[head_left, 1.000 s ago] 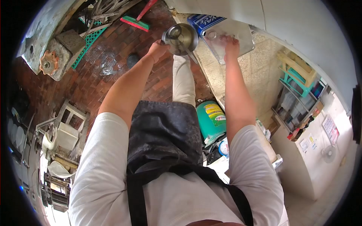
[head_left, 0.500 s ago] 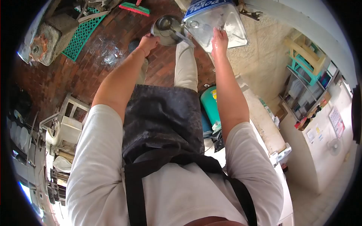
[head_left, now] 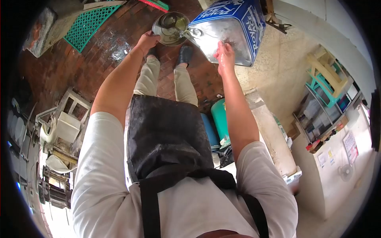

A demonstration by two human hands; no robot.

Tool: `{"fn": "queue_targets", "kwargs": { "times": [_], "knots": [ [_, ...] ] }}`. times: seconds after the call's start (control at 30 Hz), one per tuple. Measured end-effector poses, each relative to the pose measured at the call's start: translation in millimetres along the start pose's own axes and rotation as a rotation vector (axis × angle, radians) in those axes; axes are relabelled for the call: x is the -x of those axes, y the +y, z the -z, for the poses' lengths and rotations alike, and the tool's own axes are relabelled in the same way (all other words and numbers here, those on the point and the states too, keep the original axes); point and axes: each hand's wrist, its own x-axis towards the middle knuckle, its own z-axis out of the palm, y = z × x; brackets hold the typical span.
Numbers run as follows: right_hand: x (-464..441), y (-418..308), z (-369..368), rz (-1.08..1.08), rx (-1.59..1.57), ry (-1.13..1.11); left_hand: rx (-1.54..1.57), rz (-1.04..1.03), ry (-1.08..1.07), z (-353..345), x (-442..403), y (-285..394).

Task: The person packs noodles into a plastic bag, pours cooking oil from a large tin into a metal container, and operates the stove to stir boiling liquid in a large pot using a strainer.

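Note:
My left hand [head_left: 149, 39] is closed on the near-left rim of a round, shiny metal bowl [head_left: 158, 29], held above the floor. Something round and shiny shows inside it, too small to make out. My right hand [head_left: 224, 55] grips the metal top of a large square tin can [head_left: 216, 33], apparently by a handle hidden under the fingers. Blue sides with white lettering enclose the tin. It is tilted, with its round opening [head_left: 196, 32] towards the bowl. Between opening and bowl a clear, shiny stream [head_left: 182, 33] shows.
Wet red-brick floor [head_left: 119, 53] lies below. A green perforated mat [head_left: 89, 29] and a broom head [head_left: 156, 4] are at the far left and top. Beside my right arm stands a green container [head_left: 219, 117]. Stacked stools [head_left: 325, 75] stand on a rack at right.
The tin has turned so that more of its blue sides shows. The stream at its opening looks narrower. Bowl and left hand have shifted slightly left in view, and both shoes now show.

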Motion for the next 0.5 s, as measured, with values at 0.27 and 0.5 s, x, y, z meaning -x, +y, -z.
{"fn": "queue_targets", "kwargs": {
  "times": [0.27,0.5],
  "knots": [
    [10,33,-22,-0.069,-0.132,-0.119,-0.020,0.031,0.100,29,-6,-53],
    [11,33,-22,-0.036,-0.103,-0.132,0.125,0.018,0.070,22,9,-76]
  ]
}}
